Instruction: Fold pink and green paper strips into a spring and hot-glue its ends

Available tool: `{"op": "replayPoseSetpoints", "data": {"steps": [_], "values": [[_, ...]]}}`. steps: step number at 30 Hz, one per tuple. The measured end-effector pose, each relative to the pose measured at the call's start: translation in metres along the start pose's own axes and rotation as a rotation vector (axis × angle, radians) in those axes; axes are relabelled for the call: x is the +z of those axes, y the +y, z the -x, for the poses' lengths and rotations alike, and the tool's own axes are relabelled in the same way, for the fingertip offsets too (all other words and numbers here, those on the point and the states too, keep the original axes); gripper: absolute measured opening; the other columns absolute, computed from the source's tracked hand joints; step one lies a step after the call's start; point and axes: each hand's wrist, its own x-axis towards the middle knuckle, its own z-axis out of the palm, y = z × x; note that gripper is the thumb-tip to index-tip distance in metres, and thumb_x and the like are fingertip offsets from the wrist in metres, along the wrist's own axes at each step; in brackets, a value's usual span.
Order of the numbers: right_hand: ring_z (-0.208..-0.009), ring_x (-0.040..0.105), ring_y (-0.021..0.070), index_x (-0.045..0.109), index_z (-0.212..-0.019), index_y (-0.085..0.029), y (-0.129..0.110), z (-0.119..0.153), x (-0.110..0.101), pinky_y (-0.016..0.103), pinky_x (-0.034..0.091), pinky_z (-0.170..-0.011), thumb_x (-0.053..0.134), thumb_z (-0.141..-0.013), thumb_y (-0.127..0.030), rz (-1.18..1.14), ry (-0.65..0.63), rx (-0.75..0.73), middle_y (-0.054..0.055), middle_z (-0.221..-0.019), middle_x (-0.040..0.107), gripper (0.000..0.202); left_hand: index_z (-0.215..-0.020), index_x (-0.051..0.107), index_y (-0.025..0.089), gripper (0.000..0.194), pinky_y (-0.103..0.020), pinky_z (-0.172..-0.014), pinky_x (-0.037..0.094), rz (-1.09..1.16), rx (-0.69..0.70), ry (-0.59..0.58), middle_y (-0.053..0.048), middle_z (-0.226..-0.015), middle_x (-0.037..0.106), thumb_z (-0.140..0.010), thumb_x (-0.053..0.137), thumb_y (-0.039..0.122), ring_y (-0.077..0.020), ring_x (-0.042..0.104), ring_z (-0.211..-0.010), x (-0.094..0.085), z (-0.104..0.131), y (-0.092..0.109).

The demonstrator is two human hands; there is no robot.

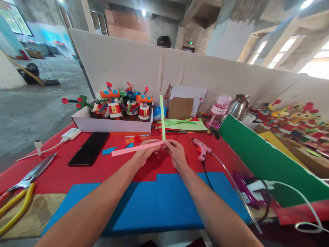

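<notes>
"Hands, quick?"

"Both pinched tight, hardly any gap. Left hand (147,151) has the pink strip (131,149) near its end; right hand (176,152) nips the foot of the green strip (162,115)."

"Strips are where?"

"Ends meet at the fingertips. Pink runs out left of the fingers, green straight off beyond them. Roughly a corner. Glued or not, can't tell."

"Progress?"

"Early, I'd say. Ends brought together, that's done; both lengths look flat and unfolded, so most of the work seems left. Glue gun (202,149) lies on the table (61,178), right of the fingers, not held."

"Anything finished?"

"Paper-cup figures (110,94) in the white box (113,127), beyond the fingers and to their left. Look assembled, pleated limbs and all."

"Writing?"

"Yellow label (114,108) on a front cup: dark marks, too small. Reddish logo (200,99) on the upright carton (186,92), past the fingers, slightly right: unreadable. Phone (89,149), left of the fingers: dark screen, no brand showing."
</notes>
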Motion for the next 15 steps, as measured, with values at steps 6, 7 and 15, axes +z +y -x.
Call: {"op": "replayPoseSetpoints", "data": {"steps": [6, 7, 15], "values": [[-0.058, 0.059, 0.0111, 0.066, -0.067, -0.019, -0.0020, 0.0037, 0.0034, 0.026, 0.050, -0.065, 0.080, -0.052, -0.037, -0.029, -0.043, 0.009, -0.003, -0.060, 0.065, 0.027, -0.071, 0.065, 0.014, 0.029, -0.024, -0.054, 0.042, 0.011, -0.011, 0.086, -0.003, -0.065, 0.065, -0.058, 0.076, 0.037, -0.0118, 0.055, -0.056, 0.0007, -0.0020, -0.0013], [-0.057, 0.059, 0.0108, 0.067, -0.067, -0.019, -0.0029, 0.0045, 0.0038, 0.025, 0.050, -0.064, 0.081, -0.052, -0.037, -0.031, -0.059, 0.027, -0.003, -0.060, 0.065, 0.028, -0.069, 0.064, 0.015, 0.027, -0.023, -0.053, 0.041, 0.009, -0.003, 0.106, -0.002, -0.063, 0.064, -0.058, 0.076, 0.037, -0.0115, 0.054, -0.055, 0.0003, -0.0028, -0.0017], [-0.053, 0.058, 0.0099, 0.068, -0.068, -0.017, -0.0095, 0.0065, 0.0014, 0.025, 0.049, -0.061, 0.080, -0.055, -0.041, 0.023, -0.139, 0.079, -0.002, -0.059, 0.065, 0.030, -0.062, 0.064, 0.017, 0.019, -0.023, -0.051, 0.040, -0.102, 0.005, 0.140, -0.001, -0.056, 0.061, -0.061, 0.071, 0.034, -0.0115, 0.052, -0.052, -0.0029, -0.0052, -0.0030]]}}
